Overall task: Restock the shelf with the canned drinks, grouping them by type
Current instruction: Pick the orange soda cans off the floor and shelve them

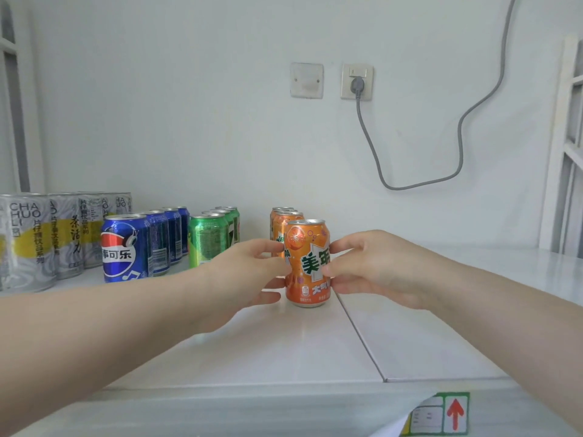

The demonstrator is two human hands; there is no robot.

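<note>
An orange soda can [307, 263] stands upright on the white shelf top [284, 342], at the front of a short row of orange cans [282, 217]. My left hand [249, 275] grips its left side with thumb and fingers curled. My right hand [369, 268] grips its right side the same way. To the left run a row of green cans [208, 239], a row of blue cola cans [126, 247] and a row of tall grey-and-yellow tea cans [28, 241].
A seam [359, 335] splits the shelf top, and the right part holds no cans. A grey cable [372, 146] hangs from a wall socket [357, 82] behind. A white frame [564, 152] stands at the right. A sticker with a red arrow [454, 413] marks the front edge.
</note>
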